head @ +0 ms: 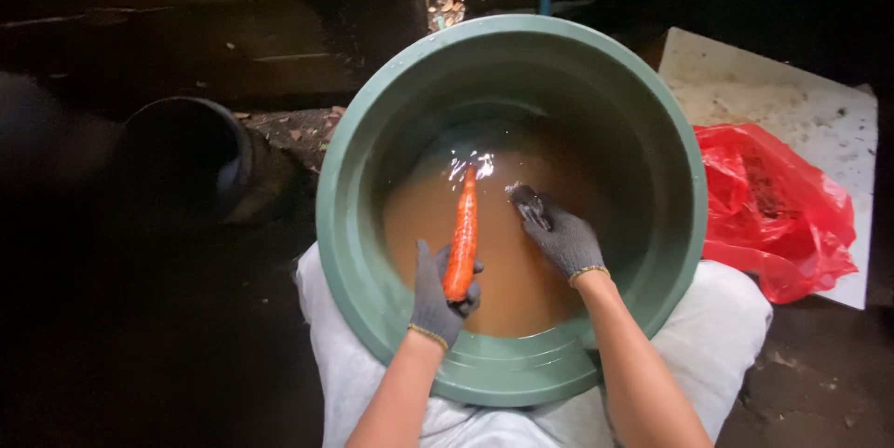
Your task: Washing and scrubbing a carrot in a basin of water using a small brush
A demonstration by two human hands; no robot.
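Head cam: a big green plastic basin [372, 141] sat on a white sack [726, 336], holding muddy brown water [419, 215] w/ glints of light near its far side. Left hand [438, 294], in a grey knit glove, was closed round the thick near end of an orange carrot [463, 229]; fingers wrapped it, thumb over the top. Carrot lay lengthwise in the middle of the basin, thin tip pointing to the far rim, just at the water's surface. Right hand [559, 234], also grey-gloved, was beside the carrot to the right, not touching it, over the water; fingers pressed together round a small dark wet item [526, 201] at the fingertips, can't tell what it was. Both forearms were bare and came in over the basin's near rim. Right of the basin, a crumpled red plastic bag [773, 215] lay on a dirty white board [801, 103]. Left of the basin, a dark round pot [182, 155] stood on dark ground, barely lit.
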